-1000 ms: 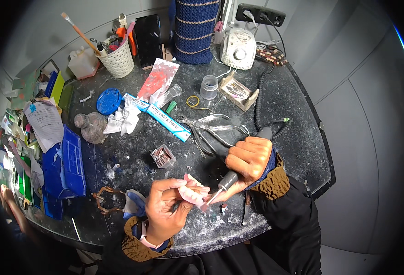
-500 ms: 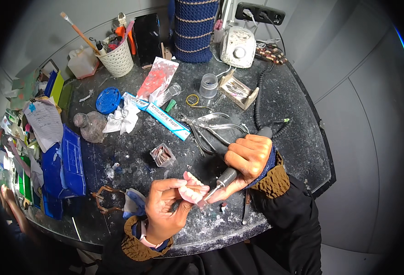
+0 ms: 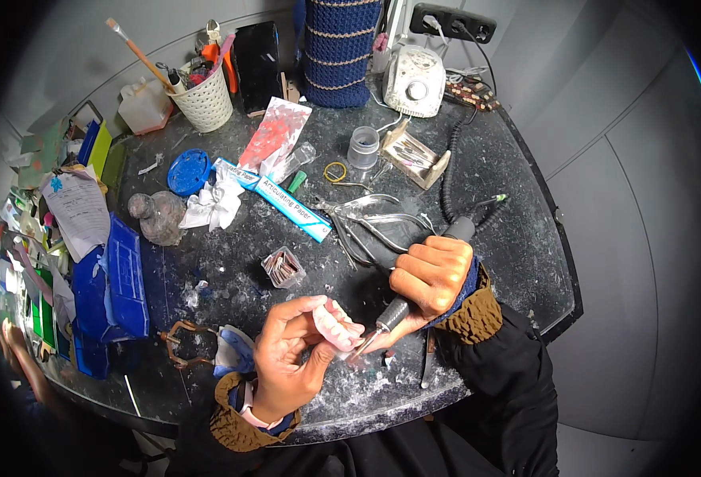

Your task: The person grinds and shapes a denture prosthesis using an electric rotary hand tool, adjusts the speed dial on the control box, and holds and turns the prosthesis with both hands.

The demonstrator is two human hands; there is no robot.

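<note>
While a cylindrical handpiece slants close, fingers hold a curved denture.

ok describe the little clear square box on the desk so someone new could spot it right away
Start at the dark, dusty desk and find the left hand holding a pink denture near its front edge. Just beyond that hand sits the small clear box. Unlike the round clear jar farther back, it is square and filled with thin reddish-brown pieces.
</note>
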